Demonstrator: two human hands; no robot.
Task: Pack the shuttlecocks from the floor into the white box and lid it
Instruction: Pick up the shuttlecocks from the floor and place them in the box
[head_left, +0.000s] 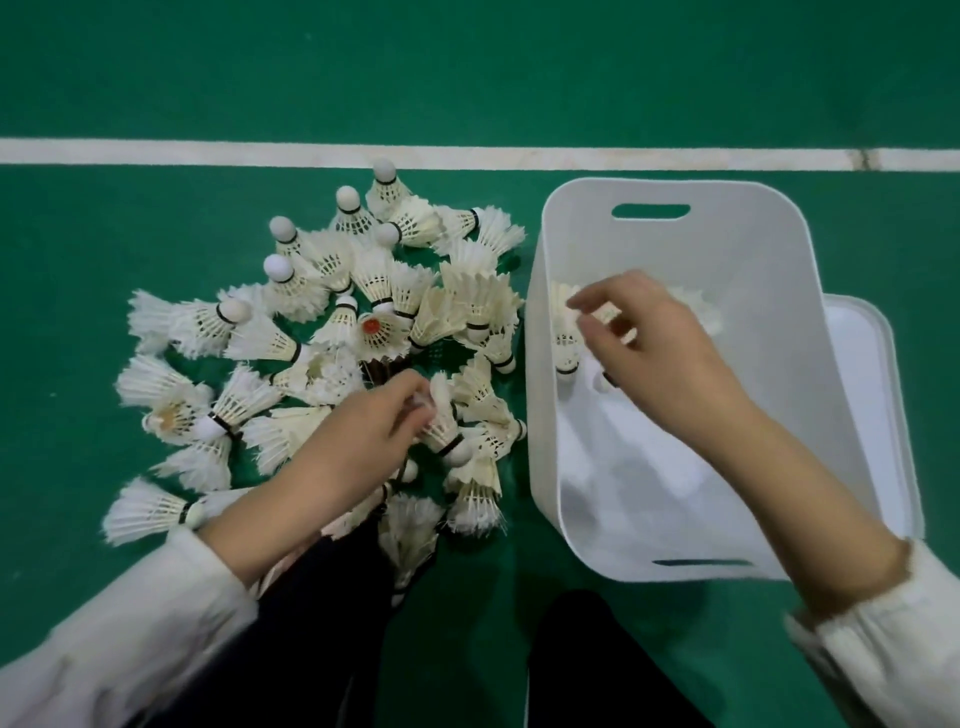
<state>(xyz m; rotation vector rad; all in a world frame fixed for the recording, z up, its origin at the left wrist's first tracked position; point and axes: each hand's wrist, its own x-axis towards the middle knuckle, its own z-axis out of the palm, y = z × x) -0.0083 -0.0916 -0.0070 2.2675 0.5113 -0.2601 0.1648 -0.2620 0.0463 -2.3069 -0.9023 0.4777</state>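
Floor (208, 78) is green, and on it the box (727, 260) stands open at the right, with the lid (867, 374) lying just beside its right wall. Left of the box spreads the pile (363, 270), most of it not yet packed. The right hand (670, 353) hovers over the box, its grip apart and holding nothing I can see, above the packed ones (566, 338). The left hand (358, 441) is nearer the pile, and its grip pinches the feathers of one shuttlecock (441, 426). This one's long axis runs toward the person, cork nearest. The box lies directly right of this grip, so I judge a short carry rightward over the rim.
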